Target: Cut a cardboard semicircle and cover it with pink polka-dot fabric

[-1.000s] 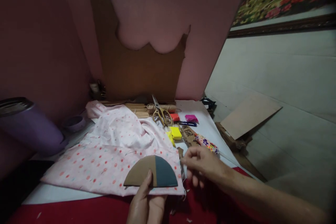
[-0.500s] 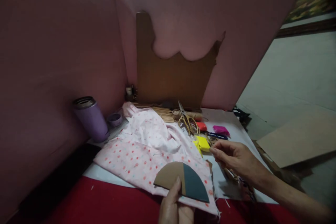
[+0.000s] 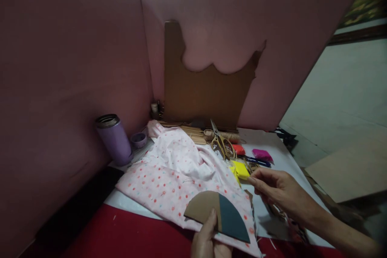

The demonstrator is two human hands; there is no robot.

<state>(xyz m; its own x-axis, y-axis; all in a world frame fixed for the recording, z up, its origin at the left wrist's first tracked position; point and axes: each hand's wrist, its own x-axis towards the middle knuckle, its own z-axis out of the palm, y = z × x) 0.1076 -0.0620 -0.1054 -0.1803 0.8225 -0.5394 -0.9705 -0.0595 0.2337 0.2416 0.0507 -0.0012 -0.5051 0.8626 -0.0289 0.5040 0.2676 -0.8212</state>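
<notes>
A half-disc of cardboard [image 3: 202, 206], part brown and part dark blue-green, is gripped along its straight edge by my left hand [image 3: 208, 236], thumb on top and fingers underneath. Beneath it spreads pink dotted cloth [image 3: 151, 183] with a frayed right edge. My right hand [image 3: 270, 183] is closed in a pinch just right of a yellow packet [image 3: 240, 169]; whatever lies between the fingertips, if anything, is too small to make out. Gold-handled scissors [image 3: 222, 143] lie beyond the yellow packet, beside a red packet [image 3: 238, 149] and a magenta packet [image 3: 261, 155].
A purple tumbler [image 3: 114, 141] stands left, its lid [image 3: 139, 140] beside it. Cut brown cardboard [image 3: 208, 96] leans on the pink back panel [image 3: 223, 20]. Wooden sticks [image 3: 195, 134], a twine roll [image 3: 226, 135] and a dark blue pen [image 3: 256, 161] lie at the back.
The whole view has shifted, so everything appears slightly further right and lower. Both hands keep nearly the same pose, and the half-disc stays in my left hand.
</notes>
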